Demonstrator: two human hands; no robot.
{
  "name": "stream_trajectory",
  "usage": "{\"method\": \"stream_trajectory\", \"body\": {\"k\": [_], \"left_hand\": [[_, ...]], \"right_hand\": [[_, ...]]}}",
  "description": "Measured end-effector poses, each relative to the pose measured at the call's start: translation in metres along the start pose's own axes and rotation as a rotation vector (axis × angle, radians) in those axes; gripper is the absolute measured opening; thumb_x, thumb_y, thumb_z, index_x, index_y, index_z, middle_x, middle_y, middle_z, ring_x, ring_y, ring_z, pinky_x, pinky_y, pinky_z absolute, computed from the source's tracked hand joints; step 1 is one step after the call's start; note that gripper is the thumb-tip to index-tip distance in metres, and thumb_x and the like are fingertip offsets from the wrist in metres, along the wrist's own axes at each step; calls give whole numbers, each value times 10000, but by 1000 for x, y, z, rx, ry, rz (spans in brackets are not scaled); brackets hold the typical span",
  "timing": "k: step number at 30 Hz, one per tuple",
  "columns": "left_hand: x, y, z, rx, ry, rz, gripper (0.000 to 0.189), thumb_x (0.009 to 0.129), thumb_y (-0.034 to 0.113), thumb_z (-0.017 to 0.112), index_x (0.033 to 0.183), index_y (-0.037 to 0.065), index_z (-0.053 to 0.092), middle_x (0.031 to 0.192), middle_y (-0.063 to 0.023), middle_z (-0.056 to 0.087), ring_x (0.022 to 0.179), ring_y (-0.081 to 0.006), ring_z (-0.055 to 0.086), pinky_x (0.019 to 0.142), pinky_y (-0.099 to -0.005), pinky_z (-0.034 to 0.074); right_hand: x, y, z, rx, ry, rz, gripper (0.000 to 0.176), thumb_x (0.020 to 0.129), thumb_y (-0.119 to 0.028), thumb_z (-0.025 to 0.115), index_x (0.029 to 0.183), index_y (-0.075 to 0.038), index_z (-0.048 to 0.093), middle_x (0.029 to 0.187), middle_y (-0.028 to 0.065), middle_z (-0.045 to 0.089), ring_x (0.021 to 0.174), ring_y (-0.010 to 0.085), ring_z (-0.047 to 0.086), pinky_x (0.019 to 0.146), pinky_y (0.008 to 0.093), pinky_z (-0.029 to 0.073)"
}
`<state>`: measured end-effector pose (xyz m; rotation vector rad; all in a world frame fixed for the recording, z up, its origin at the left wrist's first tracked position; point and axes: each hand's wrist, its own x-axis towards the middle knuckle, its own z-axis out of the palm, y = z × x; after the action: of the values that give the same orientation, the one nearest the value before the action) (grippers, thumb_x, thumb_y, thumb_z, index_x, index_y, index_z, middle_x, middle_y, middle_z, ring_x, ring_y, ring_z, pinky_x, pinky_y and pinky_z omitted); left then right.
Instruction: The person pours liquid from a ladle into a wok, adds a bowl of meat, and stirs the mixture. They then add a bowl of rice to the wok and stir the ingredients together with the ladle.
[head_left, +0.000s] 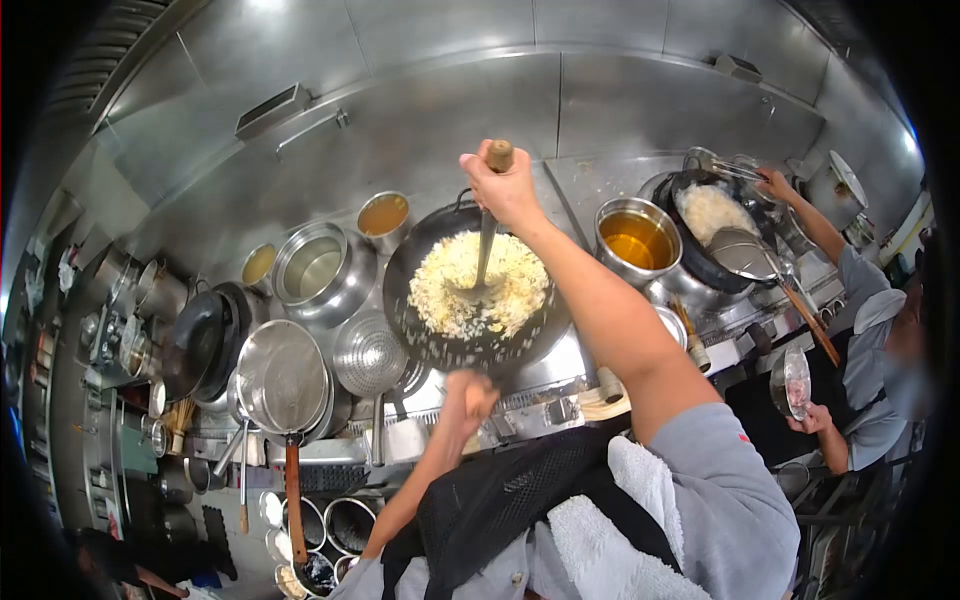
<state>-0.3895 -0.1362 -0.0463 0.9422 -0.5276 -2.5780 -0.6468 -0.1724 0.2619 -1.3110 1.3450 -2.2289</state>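
In the middle of the head view a black wok [425,345] holds fried rice [450,262] with yellow bits, some grains blurred in motion near the front. My right hand [505,190] is closed around the wooden-ended handle of a metal ladle [487,245]. The ladle stands nearly upright, its head partly buried in the rice. At the wok's near edge my left hand [470,397] is closed and smeared by motion. It appears to grip the wok there, though its fingers hide the exact hold.
Left of the wok stand a steel pot [310,275], a perforated skimmer [369,352] and a mesh strainer [282,372]. An amber-liquid pot [638,240] stands to the right. Beyond it, a co-worker [865,350] holds a clear bowl [793,380] beside another wok [690,255].
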Motion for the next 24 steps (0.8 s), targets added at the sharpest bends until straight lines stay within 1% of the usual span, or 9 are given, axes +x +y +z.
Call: {"method": "stream_trajectory", "body": {"k": [4, 8, 11, 13, 15, 17, 20, 22, 24], "left_hand": [[-23, -27, -32, 11, 23, -16, 176, 957, 186, 600, 1075, 109, 494, 905, -127, 612, 760, -301, 650, 652, -451, 632], [30, 30, 7, -14, -6, 13, 148, 927, 147, 618, 1025, 113, 513, 922, -127, 608, 768, -299, 646, 645, -468, 631], [76, 35, 2, -16, -37, 3, 152, 908, 121, 623, 1013, 116, 513, 927, -131, 601, 775, -297, 638, 645, -472, 632], [87, 40, 4, -4, -80, -5, 152, 902, 113, 625, 1004, 115, 514, 928, -134, 597, 777, -296, 633, 647, -470, 632], [85, 40, 6, 27, -45, -2, 145, 909, 124, 624, 1011, 111, 523, 924, -134, 594, 775, -294, 637, 646, -478, 634], [94, 39, -1, 28, -47, -30, 167, 915, 125, 615, 1046, 108, 512, 950, -146, 603, 762, -304, 651, 652, -490, 637], [84, 32, -6, -19, -16, -5, 80, 908, 97, 620, 942, 118, 551, 919, -115, 623, 772, -316, 646, 676, -530, 629], [85, 40, 4, 50, -108, 5, 181, 925, 138, 609, 1066, 94, 504, 958, -145, 628, 780, -311, 661, 683, -492, 633], [90, 41, 4, 43, -117, 7, 177, 921, 135, 611, 1056, 92, 505, 959, -143, 622, 777, -310, 653, 684, -493, 631]], "right_hand": [[15, -62, -11, 177, -77, 99, 315, 923, -100, 701, 726, -120, 457, 523, -30, 434, 396, 67, 383, 370, 266, 308], [30, -101, -8, 143, -71, 183, 314, 914, -125, 714, 745, -130, 449, 529, -44, 414, 391, 64, 370, 365, 264, 301], [46, -148, -7, 182, -142, 14, 344, 962, -110, 663, 700, -141, 443, 514, -56, 394, 381, 58, 371, 371, 253, 312], [43, -144, -14, 222, -121, -25, 325, 941, -135, 694, 714, -128, 462, 506, -62, 413, 377, 51, 367, 369, 255, 303], [33, -59, -11, 54, 79, 80, 334, 946, -113, 682, 702, -132, 454, 514, -57, 429, 380, 50, 371, 369, 248, 295], [21, 32, -19, 155, -15, 59, 315, 946, -88, 677, 711, -114, 468, 528, -46, 451, 390, 52, 387, 372, 247, 297], [39, -5, 3, 158, -40, 135, 364, 936, -58, 664, 680, -116, 411, 508, -31, 398, 383, 78, 370, 371, 266, 300], [39, -65, 28, 166, -90, 98, 368, 935, -55, 666, 675, -115, 412, 508, -34, 398, 384, 77, 371, 375, 265, 306], [22, -73, 42, 174, -190, 4, 372, 941, -59, 665, 661, -113, 426, 514, -34, 414, 397, 77, 393, 390, 265, 316]]}}
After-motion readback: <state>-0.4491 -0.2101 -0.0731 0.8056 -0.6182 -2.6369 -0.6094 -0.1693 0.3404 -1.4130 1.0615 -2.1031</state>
